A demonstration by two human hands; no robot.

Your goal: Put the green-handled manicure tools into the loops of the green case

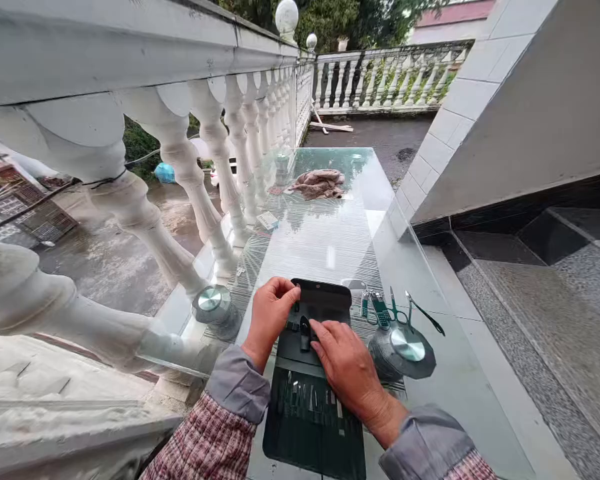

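Dark case (314, 437) lies open and flat in front of me, with the left edge of its upper flap pinched in the fingers of my left hand (270, 317). Small black tool (305, 331) sits upright on the middle panel, right against the fingertips of my right hand (347, 367). Just behind those fingers, toward me, slim metal tools (303, 400) line up in the lower panel.

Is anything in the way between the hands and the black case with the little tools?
No, nothing visible. The left hand pinches the black case at its upper left edge, and the right hand lies on a small black tool in its middle. Loose tools lie apart, to the right, on the glass table.
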